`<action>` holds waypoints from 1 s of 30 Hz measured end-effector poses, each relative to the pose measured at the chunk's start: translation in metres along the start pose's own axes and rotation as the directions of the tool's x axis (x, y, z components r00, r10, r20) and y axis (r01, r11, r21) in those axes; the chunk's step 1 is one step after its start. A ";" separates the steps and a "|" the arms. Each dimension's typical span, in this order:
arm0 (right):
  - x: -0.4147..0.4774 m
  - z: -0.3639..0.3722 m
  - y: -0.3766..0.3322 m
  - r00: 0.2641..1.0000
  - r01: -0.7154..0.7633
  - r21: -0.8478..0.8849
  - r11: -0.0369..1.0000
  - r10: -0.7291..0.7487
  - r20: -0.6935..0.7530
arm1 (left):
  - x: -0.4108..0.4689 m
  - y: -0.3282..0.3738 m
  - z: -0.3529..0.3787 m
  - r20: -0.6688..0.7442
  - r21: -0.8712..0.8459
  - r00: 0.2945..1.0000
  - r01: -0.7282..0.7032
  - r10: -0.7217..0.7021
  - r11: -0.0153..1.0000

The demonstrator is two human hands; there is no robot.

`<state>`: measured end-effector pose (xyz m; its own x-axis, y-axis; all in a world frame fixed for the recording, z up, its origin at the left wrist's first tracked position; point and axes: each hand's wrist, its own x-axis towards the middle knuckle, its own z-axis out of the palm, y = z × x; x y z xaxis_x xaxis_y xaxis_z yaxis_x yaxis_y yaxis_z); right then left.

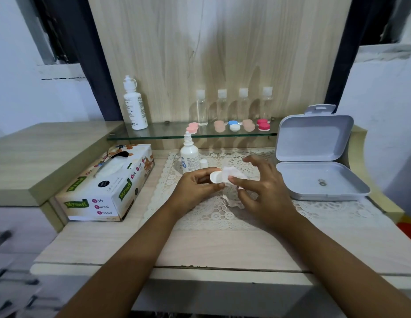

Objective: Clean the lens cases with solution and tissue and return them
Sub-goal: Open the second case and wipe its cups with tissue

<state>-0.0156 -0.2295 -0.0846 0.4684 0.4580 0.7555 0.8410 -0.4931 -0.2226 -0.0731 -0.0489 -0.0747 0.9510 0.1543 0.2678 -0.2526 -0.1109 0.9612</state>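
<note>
Left hand [193, 187]: fingers grasping white lens case [215, 177]. Right hand [264, 189]: fingers pinching tissue [231, 172] against it. Solution bottle [189, 157] at 11 o'clock on desk [200, 249].

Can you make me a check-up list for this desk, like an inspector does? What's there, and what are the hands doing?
Surface: wooden desk with a lace mat under the work.
Job's things: white lens case, tissue, small solution bottle on the mat, tissue box at left; five more lens cases on the glass shelf.
Clutter: open grey box at right; tall white bottle and four clear bottles on the shelf.
Hands: left hand holds the white lens case; right hand pinches the tissue against it.
Cables: nothing seen.
Surroundings: wooden back panel; drawers at left.
</note>
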 end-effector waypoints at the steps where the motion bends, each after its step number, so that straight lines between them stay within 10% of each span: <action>1: 0.001 0.000 0.000 1.000 -0.019 0.002 1.000 0.019 -0.022 | 0.000 0.000 0.000 0.000 0.001 1.000 0.006 -0.006 1.000; 30: 0.001 0.003 -0.016 1.000 -0.013 -0.049 0.999 0.013 0.002 | -0.006 0.002 0.007 0.074 0.173 0.997 -0.045 0.033 0.984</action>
<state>-0.0282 -0.2186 -0.0827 0.4799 0.4528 0.7515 0.8206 -0.5347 -0.2019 -0.0782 -0.0566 -0.0746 0.9528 0.0772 0.2935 -0.2608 -0.2864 0.9219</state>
